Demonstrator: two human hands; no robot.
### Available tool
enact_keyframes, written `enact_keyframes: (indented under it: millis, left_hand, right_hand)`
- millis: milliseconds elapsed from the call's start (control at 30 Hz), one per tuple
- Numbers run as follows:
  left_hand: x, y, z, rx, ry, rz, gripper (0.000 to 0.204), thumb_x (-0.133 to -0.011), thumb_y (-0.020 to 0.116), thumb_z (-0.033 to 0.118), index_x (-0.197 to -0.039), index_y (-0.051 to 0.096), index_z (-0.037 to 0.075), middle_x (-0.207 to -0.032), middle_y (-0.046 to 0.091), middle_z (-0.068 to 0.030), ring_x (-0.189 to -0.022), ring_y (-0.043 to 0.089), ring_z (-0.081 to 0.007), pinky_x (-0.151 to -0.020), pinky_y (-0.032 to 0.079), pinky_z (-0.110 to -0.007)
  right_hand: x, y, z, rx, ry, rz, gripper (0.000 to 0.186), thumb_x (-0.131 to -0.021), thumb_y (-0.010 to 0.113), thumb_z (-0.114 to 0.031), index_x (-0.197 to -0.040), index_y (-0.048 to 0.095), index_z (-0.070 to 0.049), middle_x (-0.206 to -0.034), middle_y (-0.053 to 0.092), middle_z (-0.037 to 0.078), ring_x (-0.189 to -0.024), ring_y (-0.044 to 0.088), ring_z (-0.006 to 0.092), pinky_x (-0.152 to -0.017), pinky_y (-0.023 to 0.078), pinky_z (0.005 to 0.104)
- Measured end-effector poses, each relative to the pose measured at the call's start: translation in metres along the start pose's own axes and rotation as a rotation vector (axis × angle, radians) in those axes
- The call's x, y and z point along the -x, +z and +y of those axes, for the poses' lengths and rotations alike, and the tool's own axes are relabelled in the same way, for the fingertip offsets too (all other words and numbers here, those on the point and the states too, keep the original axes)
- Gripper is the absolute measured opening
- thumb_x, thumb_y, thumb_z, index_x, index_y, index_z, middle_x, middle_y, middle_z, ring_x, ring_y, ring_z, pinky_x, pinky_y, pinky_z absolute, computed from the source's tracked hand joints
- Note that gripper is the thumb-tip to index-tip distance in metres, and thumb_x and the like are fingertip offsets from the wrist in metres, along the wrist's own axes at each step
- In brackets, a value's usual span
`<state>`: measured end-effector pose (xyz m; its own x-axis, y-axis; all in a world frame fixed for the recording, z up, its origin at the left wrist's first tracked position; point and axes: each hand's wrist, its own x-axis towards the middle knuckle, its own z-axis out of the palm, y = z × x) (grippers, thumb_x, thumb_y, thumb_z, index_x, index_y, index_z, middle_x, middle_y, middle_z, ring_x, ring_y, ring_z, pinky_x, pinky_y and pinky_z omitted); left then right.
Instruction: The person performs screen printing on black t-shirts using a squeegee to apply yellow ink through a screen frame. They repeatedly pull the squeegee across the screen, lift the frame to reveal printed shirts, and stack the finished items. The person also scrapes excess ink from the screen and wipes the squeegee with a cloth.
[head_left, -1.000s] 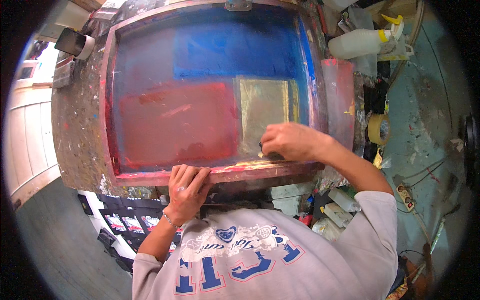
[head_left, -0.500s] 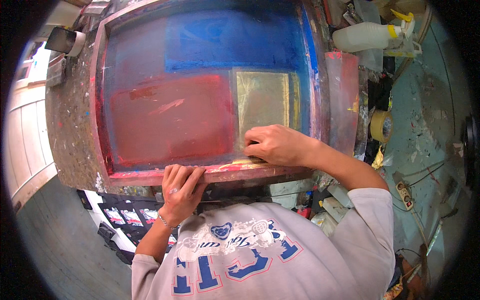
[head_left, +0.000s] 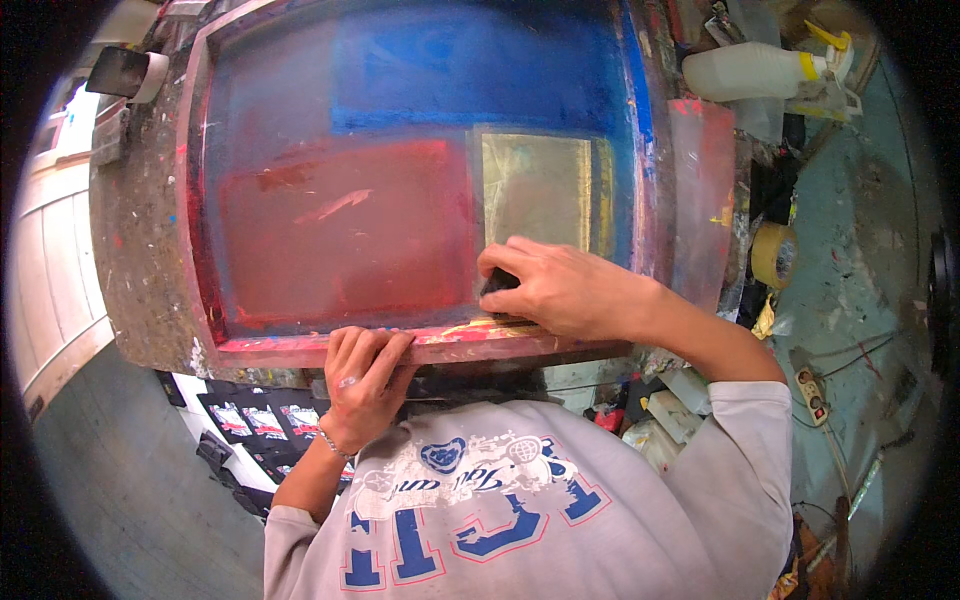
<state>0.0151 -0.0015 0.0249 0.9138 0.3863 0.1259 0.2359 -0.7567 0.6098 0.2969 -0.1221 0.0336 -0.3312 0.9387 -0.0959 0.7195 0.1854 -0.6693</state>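
A large silk-screen frame [head_left: 437,349] stretches across the space before me, its mesh stained blue at the far side, red at the left and yellowish at the right. My left hand [head_left: 364,372] is closed over the frame's near edge, fingers lying on the paint-smeared wood. In the near right part of the mesh, below the yellowish rectangle [head_left: 535,190], my right hand [head_left: 565,288] grips a small black object [head_left: 499,283]. Most of that object is hidden in the fingers, so its kind cannot be made out.
A white spray bottle [head_left: 745,72] with a yellow collar lies at the far right. Below it are a red-stained translucent sheet [head_left: 702,200] and a roll of tape [head_left: 772,255]. A power strip [head_left: 812,397] with cords is on the right. Black printed pieces [head_left: 262,422] show at lower left.
My right hand has turned a little, and more of the black object shows between its fingers. My left hand keeps its hold on the near edge. The view has shifted slightly.
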Motion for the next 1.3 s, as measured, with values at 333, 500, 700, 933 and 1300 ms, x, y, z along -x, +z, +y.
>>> enact_keyframes:
  millis: [333, 500, 700, 933, 1300]
  left_hand:
    - [0.000, -0.001, -0.002, 0.014, 0.013, 0.001, 0.039, -0.068, 0.083, 0.000, -0.106, 0.072, 0.004, -0.091, 0.065, -0.0084, -0.082, 0.058, -0.0282, -0.076, 0.044, -0.041]
    - [0.001, -0.001, -0.003, 0.000, 0.023, -0.012, 0.041, -0.068, 0.083, 0.002, -0.107, 0.072, 0.004, -0.092, 0.064, -0.0078, -0.082, 0.059, -0.0274, -0.078, 0.045, -0.042]
    - [-0.001, -0.002, -0.001, 0.004, 0.034, 0.003, 0.043, -0.065, 0.083, 0.001, -0.107, 0.072, 0.004, -0.090, 0.063, -0.0081, -0.082, 0.059, -0.0276, -0.079, 0.045, -0.041]
    - [-0.002, -0.002, 0.001, 0.014, 0.033, 0.004, 0.041, -0.066, 0.082, -0.001, -0.106, 0.071, 0.004, -0.090, 0.063, -0.0082, -0.082, 0.058, -0.0275, -0.078, 0.044, -0.041]
    - [0.000, -0.002, 0.001, 0.009, 0.043, 0.030, 0.041, -0.066, 0.081, -0.002, -0.105, 0.071, 0.004, -0.089, 0.063, -0.0078, -0.082, 0.058, -0.0271, -0.076, 0.044, -0.040]
  right_hand:
    - [0.026, 0.004, 0.010, 0.265, -0.164, -0.119, 0.026, -0.088, 0.058, -0.016, -0.112, 0.067, -0.009, -0.105, 0.058, 0.007, -0.096, 0.061, 0.0229, -0.081, 0.055, 0.0354]
    - [0.068, -0.020, 0.025, 0.293, 0.035, -0.042, 0.027, -0.083, 0.062, -0.012, -0.109, 0.066, -0.006, -0.097, 0.060, 0.008, -0.092, 0.062, 0.0253, -0.077, 0.056, 0.0376]
    - [0.064, -0.006, 0.028, 0.180, 0.221, 0.204, 0.019, -0.087, 0.069, -0.008, -0.105, 0.065, -0.003, -0.095, 0.062, 0.013, -0.090, 0.066, 0.0332, -0.077, 0.056, 0.0437]
    - [0.057, -0.019, 0.050, 0.421, 0.326, 0.295, 0.016, -0.089, 0.064, -0.008, -0.104, 0.063, -0.002, -0.095, 0.061, 0.015, -0.091, 0.064, 0.0352, -0.078, 0.055, 0.0449]
    - [0.062, -0.013, 0.038, 0.230, 0.286, 0.192, 0.014, -0.086, 0.064, -0.007, -0.098, 0.060, -0.002, -0.094, 0.058, 0.017, -0.091, 0.063, 0.0371, -0.080, 0.053, 0.0472]
